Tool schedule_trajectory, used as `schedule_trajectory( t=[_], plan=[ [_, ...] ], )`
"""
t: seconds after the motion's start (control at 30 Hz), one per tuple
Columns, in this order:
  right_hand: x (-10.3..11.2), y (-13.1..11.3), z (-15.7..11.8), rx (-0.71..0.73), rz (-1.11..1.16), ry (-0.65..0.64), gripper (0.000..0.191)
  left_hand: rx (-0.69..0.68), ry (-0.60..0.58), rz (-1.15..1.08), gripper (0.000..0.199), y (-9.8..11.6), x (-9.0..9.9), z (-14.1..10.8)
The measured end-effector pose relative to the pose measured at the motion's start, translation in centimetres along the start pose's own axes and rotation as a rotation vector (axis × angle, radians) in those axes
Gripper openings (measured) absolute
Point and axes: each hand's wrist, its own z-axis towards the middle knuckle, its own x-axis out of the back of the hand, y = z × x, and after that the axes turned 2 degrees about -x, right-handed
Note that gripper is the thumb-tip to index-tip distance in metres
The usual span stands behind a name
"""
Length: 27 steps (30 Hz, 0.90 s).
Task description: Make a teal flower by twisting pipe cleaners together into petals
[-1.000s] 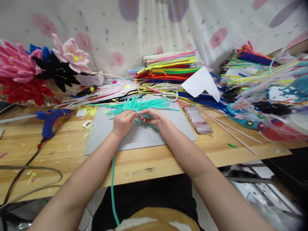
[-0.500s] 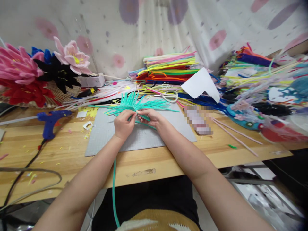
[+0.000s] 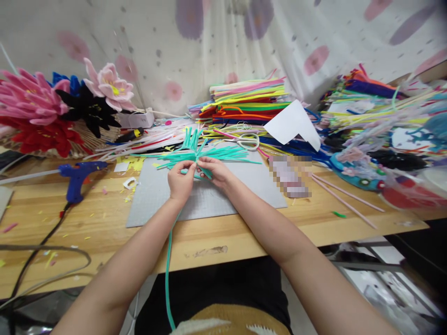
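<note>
A spread bundle of teal pipe cleaners point(image 3: 223, 154) fans out over a grey board point(image 3: 153, 204). At its near side, my left hand point(image 3: 181, 177) pinches the bundle's gathered middle. Close beside it, fingertips nearly touching, my right hand point(image 3: 213, 171) has its fingers closed on the same teal strands. One long teal strand point(image 3: 169, 270) hangs from near my left hand over the table's front edge. The exact spot between the fingertips is too small to make out.
Blue glue gun point(image 3: 77, 179) with a cord lies left; fuzzy flowers point(image 3: 35, 100) stand behind it. Scissors point(image 3: 248, 141), white paper point(image 3: 293, 123) and stacked coloured pipe cleaners point(image 3: 247, 102) lie at the back. A blurred-out item point(image 3: 289, 177) is right of the board.
The teal strands have shifted, with the upper ones drawn into a narrower upright tuft. My hands have turned slightly around the middle. The whole view has moved a little.
</note>
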Motion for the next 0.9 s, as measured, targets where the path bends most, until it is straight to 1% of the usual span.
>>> schedule_trajectory(
  t=[0.17,0.27,0.37,0.43,0.53,0.7,0.83,0.9],
  plan=[
    [-0.2,0.7,0.3,0.102,-0.080,0.050,0.030,0.180,0.038,-0.186,0.015,0.2,-0.6,-0.1],
    [-0.2,1.1,0.5,0.181,-0.116,0.046,0.033,0.357,0.074,-0.332,0.013,0.8,-0.9,-0.1],
    [-0.2,1.2,0.5,0.242,-0.150,0.029,0.034,0.558,0.078,-0.452,0.012,1.5,-0.9,0.1],
    [-0.1,1.1,0.4,0.255,-0.180,0.028,0.033,0.640,0.074,-0.494,0.012,1.9,-0.8,0.2],
    [0.1,1.0,0.4,0.244,-0.206,0.027,0.031,0.661,0.042,-0.497,0.014,2.2,-0.6,0.4],
    [0.2,0.6,0.2,0.197,-0.251,-0.006,0.029,0.591,-0.101,-0.463,0.028,1.9,0.0,0.7],
    [0.3,-0.2,-0.4,0.174,-0.320,-0.061,0.026,0.593,-0.084,-0.469,0.026,1.3,0.4,1.1],
    [0.5,-0.6,-0.6,0.163,-0.359,-0.102,0.028,0.543,-0.058,-0.462,0.022,0.9,0.5,1.3]
  ],
)
